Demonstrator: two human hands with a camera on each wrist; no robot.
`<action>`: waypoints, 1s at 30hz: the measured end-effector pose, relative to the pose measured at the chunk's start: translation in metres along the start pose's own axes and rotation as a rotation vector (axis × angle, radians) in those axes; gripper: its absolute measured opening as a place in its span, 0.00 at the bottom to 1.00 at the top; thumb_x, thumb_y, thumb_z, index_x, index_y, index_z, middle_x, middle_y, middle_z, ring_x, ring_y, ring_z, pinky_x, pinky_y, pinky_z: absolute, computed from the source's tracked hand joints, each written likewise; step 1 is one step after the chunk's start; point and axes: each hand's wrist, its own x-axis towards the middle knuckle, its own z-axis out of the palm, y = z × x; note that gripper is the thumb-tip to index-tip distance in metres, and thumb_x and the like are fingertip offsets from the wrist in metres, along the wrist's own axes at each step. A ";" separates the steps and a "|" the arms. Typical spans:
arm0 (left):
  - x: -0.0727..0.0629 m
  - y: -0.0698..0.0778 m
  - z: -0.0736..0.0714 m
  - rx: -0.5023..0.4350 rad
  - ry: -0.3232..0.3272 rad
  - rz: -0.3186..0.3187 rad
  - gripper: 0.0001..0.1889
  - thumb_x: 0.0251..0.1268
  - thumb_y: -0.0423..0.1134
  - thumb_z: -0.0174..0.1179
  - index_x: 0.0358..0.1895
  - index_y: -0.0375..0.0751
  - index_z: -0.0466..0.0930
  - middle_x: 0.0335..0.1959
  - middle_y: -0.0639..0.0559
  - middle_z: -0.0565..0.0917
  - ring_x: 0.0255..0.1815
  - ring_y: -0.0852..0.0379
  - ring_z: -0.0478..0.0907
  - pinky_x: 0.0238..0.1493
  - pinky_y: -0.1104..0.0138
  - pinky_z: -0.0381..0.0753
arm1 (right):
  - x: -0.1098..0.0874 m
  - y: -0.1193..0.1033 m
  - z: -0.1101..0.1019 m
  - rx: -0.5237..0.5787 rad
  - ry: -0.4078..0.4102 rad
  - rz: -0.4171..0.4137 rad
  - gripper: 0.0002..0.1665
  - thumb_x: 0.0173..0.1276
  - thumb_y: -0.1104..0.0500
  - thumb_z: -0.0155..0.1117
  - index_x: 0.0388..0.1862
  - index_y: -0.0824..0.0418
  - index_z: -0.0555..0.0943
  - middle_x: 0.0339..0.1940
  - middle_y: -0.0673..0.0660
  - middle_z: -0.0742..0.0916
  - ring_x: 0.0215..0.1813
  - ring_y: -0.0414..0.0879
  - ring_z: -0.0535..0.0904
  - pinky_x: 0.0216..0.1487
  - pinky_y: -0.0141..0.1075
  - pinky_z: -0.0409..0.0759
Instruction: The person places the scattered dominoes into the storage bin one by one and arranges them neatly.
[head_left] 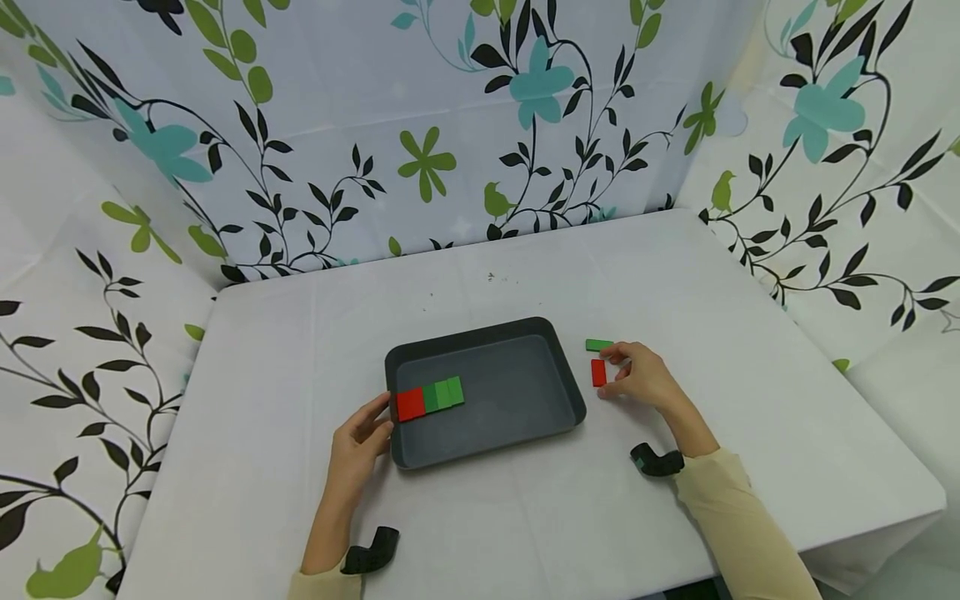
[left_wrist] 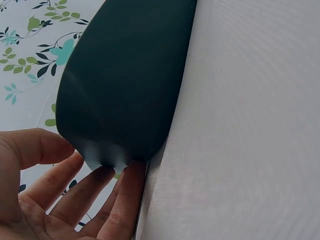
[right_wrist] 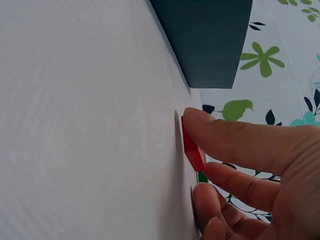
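My right hand [head_left: 643, 379] pinches a small red block [head_left: 597, 372] between thumb and finger, to the right of the tray. In the right wrist view the thumb lies along one end of the red block [right_wrist: 192, 147]. Just behind it a green block [head_left: 597, 344] lies on the table, close to the fingertips. My left hand [head_left: 358, 442] touches the left wall of a dark grey tray [head_left: 495, 450], its fingertips against the outside in the left wrist view. Inside the tray, red blocks [head_left: 410, 404] and green blocks [head_left: 444, 394] stand side by side in a row from the left wall.
A white cloth covers the table [head_left: 480, 525]. Behind and beside it hangs a white curtain [head_left: 315, 75] with a leaf and flower print. Black wrist mounts [head_left: 371, 552] sit on both forearms.
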 end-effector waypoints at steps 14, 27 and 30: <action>0.002 0.001 0.000 -0.006 0.004 0.001 0.24 0.72 0.28 0.51 0.70 0.41 0.68 0.71 0.43 0.70 0.54 0.71 0.76 0.45 0.75 0.80 | 0.002 0.000 0.004 -0.028 0.054 0.037 0.29 0.53 0.62 0.76 0.55 0.67 0.81 0.51 0.67 0.81 0.40 0.51 0.76 0.38 0.35 0.72; 0.001 -0.001 -0.001 -0.013 -0.005 -0.001 0.25 0.72 0.28 0.51 0.71 0.41 0.67 0.72 0.42 0.69 0.51 0.75 0.75 0.44 0.75 0.80 | -0.004 -0.022 -0.011 0.169 0.151 -0.021 0.31 0.59 0.65 0.71 0.62 0.67 0.75 0.52 0.68 0.83 0.49 0.56 0.82 0.39 0.24 0.78; 0.000 -0.001 -0.001 -0.007 -0.003 -0.002 0.25 0.72 0.28 0.50 0.71 0.41 0.67 0.72 0.42 0.69 0.51 0.75 0.75 0.44 0.76 0.80 | -0.004 -0.030 -0.013 0.209 0.164 -0.057 0.31 0.59 0.65 0.72 0.62 0.65 0.76 0.52 0.66 0.82 0.46 0.50 0.82 0.39 0.22 0.78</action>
